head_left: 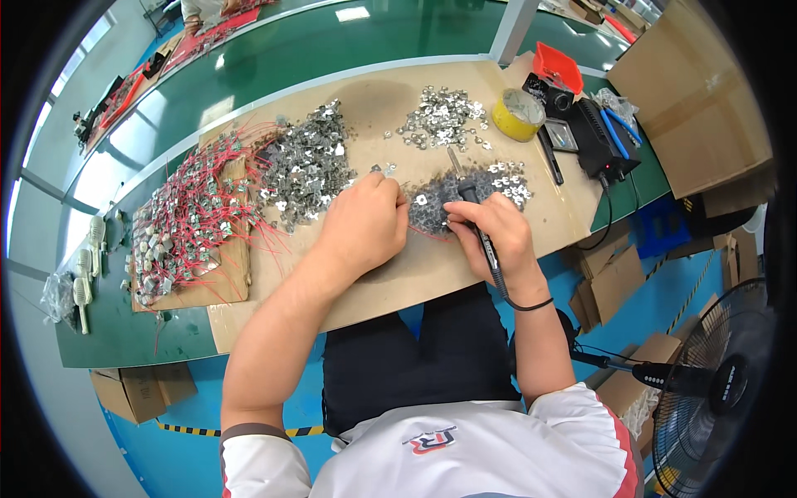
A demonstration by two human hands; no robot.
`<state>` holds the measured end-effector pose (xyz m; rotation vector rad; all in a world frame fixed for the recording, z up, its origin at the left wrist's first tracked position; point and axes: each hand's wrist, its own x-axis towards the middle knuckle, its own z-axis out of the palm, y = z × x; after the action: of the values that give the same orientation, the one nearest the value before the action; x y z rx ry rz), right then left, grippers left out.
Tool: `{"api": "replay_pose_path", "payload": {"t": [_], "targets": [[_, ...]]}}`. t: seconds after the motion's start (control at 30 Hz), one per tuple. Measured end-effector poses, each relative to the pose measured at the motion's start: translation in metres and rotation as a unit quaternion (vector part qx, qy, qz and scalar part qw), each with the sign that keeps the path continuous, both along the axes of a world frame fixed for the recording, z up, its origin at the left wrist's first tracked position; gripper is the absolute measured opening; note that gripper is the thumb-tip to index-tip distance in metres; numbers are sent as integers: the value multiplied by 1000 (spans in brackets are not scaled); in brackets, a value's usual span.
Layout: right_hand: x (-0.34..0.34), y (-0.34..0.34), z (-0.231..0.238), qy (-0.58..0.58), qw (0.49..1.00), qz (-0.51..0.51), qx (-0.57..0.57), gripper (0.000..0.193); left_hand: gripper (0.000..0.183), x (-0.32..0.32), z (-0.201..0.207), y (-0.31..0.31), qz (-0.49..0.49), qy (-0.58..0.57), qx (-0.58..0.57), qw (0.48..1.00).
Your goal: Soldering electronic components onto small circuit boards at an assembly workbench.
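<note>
My right hand is closed round a black soldering iron, whose metal tip points away over a dark patch of small round parts. A black cord runs from the iron back along my right wrist. My left hand is closed, its fingertips pressed together to the left of that patch; whatever they hold is hidden. Small silver pieces lie just past these fingertips. Left of this hand spreads a heap of silver metal parts. A smaller heap of metal parts lies farther back.
Parts with red wires cover a board at left. At right stand a yellow tin, a black soldering station and a red tray. Brushes lie at the far left. A fan stands beside me.
</note>
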<state>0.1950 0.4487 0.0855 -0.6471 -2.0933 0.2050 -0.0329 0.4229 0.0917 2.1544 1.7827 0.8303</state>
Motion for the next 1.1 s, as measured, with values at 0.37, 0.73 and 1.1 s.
{"api": "replay_pose_path", "payload": {"t": [0.37, 0.73, 1.1], "targets": [[5, -5, 3, 16, 999, -2, -44, 41, 17, -16, 11, 2, -3, 66, -5, 998], [34, -15, -26, 332, 902, 15, -274, 36, 13, -1, 21, -2, -4, -184, 82, 979], [38, -28, -24, 240, 951, -22, -193, 14, 10, 15, 4, -7, -114, -52, 127, 984]]}}
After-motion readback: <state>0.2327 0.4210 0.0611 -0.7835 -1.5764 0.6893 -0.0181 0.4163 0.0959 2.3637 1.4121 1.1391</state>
